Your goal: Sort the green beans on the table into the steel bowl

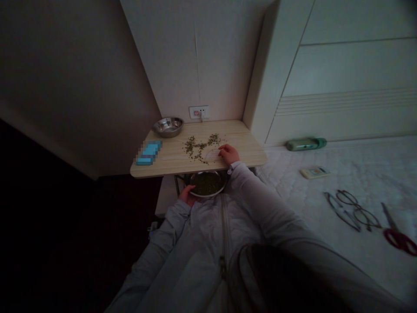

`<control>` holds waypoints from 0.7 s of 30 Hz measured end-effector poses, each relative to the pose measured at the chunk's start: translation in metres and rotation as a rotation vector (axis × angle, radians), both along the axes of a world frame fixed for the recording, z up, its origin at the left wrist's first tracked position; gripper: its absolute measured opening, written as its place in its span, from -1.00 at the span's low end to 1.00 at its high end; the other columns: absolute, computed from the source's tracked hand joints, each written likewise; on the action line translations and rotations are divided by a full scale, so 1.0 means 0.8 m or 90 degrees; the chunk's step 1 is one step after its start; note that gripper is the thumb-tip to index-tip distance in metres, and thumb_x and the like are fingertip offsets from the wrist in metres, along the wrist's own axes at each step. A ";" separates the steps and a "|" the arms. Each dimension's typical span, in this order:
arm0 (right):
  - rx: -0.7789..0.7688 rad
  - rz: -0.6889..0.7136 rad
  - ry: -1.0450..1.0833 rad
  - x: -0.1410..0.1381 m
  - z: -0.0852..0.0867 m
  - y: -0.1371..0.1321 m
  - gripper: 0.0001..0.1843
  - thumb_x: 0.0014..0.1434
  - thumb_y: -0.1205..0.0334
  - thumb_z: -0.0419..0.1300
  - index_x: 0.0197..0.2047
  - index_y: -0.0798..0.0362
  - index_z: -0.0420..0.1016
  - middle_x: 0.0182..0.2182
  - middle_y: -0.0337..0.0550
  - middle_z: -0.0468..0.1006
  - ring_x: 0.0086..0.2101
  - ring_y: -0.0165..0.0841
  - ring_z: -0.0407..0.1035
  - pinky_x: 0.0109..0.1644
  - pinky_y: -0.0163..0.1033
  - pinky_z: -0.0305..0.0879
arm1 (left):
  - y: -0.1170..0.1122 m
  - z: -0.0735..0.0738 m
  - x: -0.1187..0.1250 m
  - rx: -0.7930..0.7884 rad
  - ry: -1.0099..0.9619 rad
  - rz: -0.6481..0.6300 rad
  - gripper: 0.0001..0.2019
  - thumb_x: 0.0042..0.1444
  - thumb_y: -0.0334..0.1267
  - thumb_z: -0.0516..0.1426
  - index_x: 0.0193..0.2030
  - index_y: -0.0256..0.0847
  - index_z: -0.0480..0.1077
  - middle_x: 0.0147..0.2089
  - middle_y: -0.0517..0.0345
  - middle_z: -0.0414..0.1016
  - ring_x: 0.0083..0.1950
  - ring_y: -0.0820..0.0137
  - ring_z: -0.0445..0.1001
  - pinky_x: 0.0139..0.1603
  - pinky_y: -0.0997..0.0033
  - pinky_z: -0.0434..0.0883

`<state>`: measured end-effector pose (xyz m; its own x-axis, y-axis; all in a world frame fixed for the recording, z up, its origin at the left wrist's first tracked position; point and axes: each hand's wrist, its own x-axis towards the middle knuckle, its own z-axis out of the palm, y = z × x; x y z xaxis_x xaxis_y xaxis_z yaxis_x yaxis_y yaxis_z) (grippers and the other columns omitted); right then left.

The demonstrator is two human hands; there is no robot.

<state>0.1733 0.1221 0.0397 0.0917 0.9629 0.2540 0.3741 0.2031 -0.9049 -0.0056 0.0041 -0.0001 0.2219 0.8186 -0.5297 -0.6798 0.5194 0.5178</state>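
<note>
Now the right hand rests on the light wood worktop, a little open and holding nothing, just beside a messy patch of small dark green bits. The left hand curls around the edge of a steel bowl full of green bits, down below the worktop. Another metal bowl sits at the back.

Hands pass above the wooden tabletop, wall behind, steel bowl far left
</note>
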 end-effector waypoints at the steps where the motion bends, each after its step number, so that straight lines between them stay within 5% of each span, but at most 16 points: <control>1: -0.001 0.001 0.000 0.000 0.000 0.000 -0.78 -0.23 0.29 -0.06 -0.44 0.06 0.30 -0.67 -0.36 0.35 -0.58 -0.54 0.21 -0.38 -0.35 0.16 | 0.000 0.001 0.000 0.000 0.002 0.004 -0.67 -0.19 -0.44 -0.07 -0.19 -0.37 0.22 -0.40 0.04 0.42 -0.32 0.32 0.36 -0.41 0.32 0.31; 15: -0.002 0.003 -0.003 0.001 -0.001 0.001 -0.78 -0.24 0.28 -0.06 -0.44 0.05 0.29 -0.67 -0.36 0.35 -0.57 -0.53 0.20 -0.38 -0.34 0.15 | -0.001 0.002 0.000 0.013 0.019 -0.022 -0.67 -0.18 -0.41 -0.07 -0.19 -0.39 0.21 -0.41 0.01 0.41 -0.38 0.33 0.36 -0.59 0.42 0.27; 21: -0.007 0.011 0.003 0.001 0.001 0.000 -0.78 -0.24 0.29 -0.06 -0.45 0.07 0.29 -0.67 -0.35 0.35 -0.59 -0.54 0.19 -0.40 -0.35 0.15 | -0.002 0.004 0.001 0.000 0.004 -0.005 -0.65 -0.19 -0.42 -0.07 -0.16 -0.39 0.19 -0.40 0.04 0.41 -0.34 0.34 0.36 -0.46 0.37 0.31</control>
